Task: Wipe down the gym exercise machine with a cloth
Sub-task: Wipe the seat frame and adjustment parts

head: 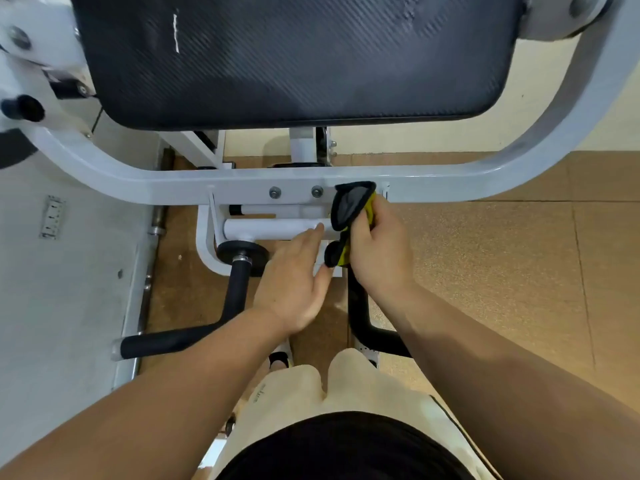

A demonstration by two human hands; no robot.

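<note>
The gym machine has a white steel frame (173, 183) and a large black textured pad (294, 60) above it. My right hand (379, 251) grips a grey, black and yellow cloth (349, 207) and holds it against the frame's crossbar, just right of two bolts (296, 192). My left hand (298, 278) is flat with straight fingers, its fingertips touching the white cylinder (270, 228) below the crossbar. Part of the cloth hangs down between my two hands.
A black curved handle (194, 336) sticks out at lower left from a black disc (242, 252); another black handle (360, 317) runs under my right wrist. White machine parts and a black knob (22, 109) stand at left. Brown floor tiles lie to the right.
</note>
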